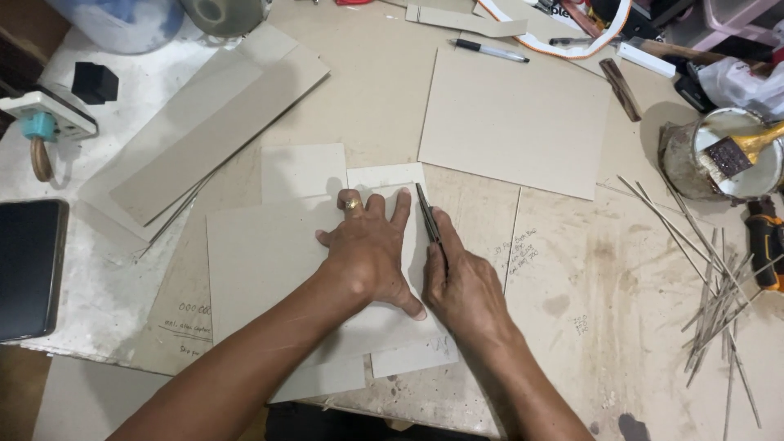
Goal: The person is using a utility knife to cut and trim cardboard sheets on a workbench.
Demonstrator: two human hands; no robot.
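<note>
My left hand (pixel 371 249) lies flat with fingers spread on a grey cardboard sheet (pixel 261 261), pressing it onto a paler sheet (pixel 384 175) underneath. A gold ring sits on one of its fingers. My right hand (pixel 465 286) grips a dark slim cutter (pixel 429 216), its tip pointing away from me along the right edge of the pressed sheet. The two hands touch at the thumb side.
A large cardboard sheet (pixel 514 122) lies ahead, long boards (pixel 204 131) to the left. A pen (pixel 490 51), a tin with a brush (pixel 727 155), thin strips (pixel 719 302), a black phone (pixel 28 269) and a power socket (pixel 49 114) surround the work.
</note>
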